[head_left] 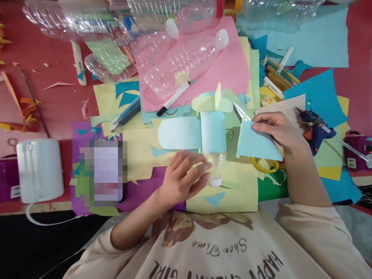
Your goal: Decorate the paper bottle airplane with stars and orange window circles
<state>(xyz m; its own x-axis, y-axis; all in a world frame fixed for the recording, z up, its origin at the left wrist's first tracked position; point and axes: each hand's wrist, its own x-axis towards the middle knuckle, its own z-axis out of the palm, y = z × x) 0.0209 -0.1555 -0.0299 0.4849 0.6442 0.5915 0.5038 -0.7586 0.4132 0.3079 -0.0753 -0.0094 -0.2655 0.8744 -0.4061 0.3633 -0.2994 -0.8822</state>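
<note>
My right hand [274, 128] pinches the upper edge of a light blue paper piece [257, 141] with slanted sides. Beneath that paper lies a pair of scissors [266, 166]; a yellow handle and the pointed blades stick out. With fingers curved and apart, my left hand [186, 176] hovers beside a small plastic bottle [216, 162]; whether it touches the bottle I cannot tell. The bottle lies with its white cap towards me, wrapped in light blue paper. A rounded light blue paper wing [180, 133] extends from its left side, and pale green paper pieces [212, 104] sit at its far end.
Clear plastic bottles [186, 64] lie at the back on pink paper. A black-and-white marker [173, 99] and a blue cutter [126, 113] are nearer. Left are a phone [107, 170] and a white device [40, 170]; right, a blue glue gun [315, 130] and several pens [279, 75].
</note>
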